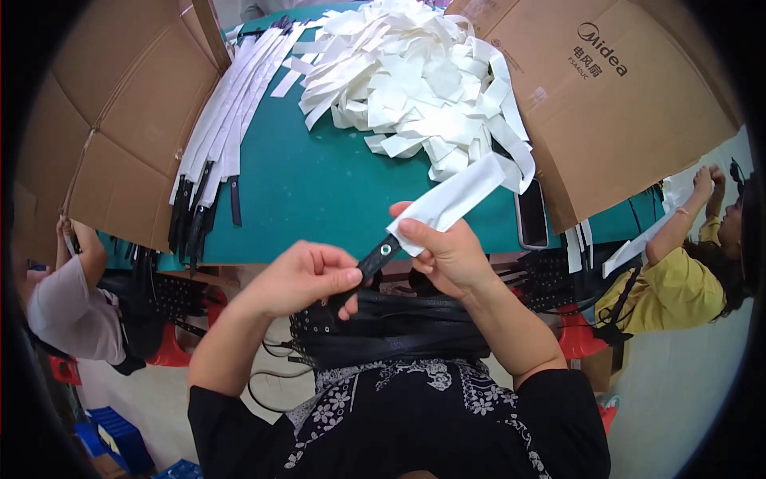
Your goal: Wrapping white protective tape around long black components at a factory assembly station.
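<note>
My left hand [307,279] pinches a black belt [377,259] with a silver eyelet, close to its end, just off the front edge of the table. A flat white sleeve [456,199] covers the belt's other end and slants up to the right. My right hand [448,254] grips the sleeve near its mouth, thumb on top. How far the belt reaches inside cannot be seen. More black belts [391,323], some studded with eyelets, lie across my lap. Beyond my hands, a big heap of loose white sleeves [407,88] covers the back of the green table [295,191].
Belts in white sleeves [227,112] lie in a row at the left, black ends toward me. Cardboard panels [136,120] [630,104] stand on both sides. A phone [531,215] lies by the right panel. One person [72,295] sits left, another [678,271] right.
</note>
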Demonstrator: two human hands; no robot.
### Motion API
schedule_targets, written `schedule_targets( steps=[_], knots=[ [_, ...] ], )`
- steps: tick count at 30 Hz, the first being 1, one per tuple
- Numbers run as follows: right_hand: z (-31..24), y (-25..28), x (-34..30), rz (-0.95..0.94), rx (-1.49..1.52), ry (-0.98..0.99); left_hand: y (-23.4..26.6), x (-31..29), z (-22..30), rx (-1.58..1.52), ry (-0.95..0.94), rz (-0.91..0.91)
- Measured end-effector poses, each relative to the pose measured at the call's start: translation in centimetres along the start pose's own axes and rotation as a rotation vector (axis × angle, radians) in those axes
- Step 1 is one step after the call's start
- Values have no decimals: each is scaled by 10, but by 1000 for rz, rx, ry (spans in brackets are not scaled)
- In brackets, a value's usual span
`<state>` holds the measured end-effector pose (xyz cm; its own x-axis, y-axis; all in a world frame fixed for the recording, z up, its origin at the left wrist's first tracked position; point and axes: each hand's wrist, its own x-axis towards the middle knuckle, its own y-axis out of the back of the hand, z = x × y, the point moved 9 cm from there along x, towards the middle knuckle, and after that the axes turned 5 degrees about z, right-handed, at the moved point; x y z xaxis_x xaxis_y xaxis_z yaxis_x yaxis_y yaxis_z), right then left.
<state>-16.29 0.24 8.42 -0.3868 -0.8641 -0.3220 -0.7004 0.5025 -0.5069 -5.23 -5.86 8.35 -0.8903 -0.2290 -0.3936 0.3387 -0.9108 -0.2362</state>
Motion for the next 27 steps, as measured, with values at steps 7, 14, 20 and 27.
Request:
schedule_targets(
  steps=[7,14,20,27],
  knots=[
    [20,15,-8,-33,56,-132,-20,10,-9,-94,-49,-12],
    [59,6,-28,-47,175,-275,7,-10,-25,28,185,57],
    [88,-18,-28,-53,198,-305,1,-7,-30,105,126,115],
    [74,-6,-15,-42,39,-166,3,-19,-59,-13,-9,0]
  ],
)
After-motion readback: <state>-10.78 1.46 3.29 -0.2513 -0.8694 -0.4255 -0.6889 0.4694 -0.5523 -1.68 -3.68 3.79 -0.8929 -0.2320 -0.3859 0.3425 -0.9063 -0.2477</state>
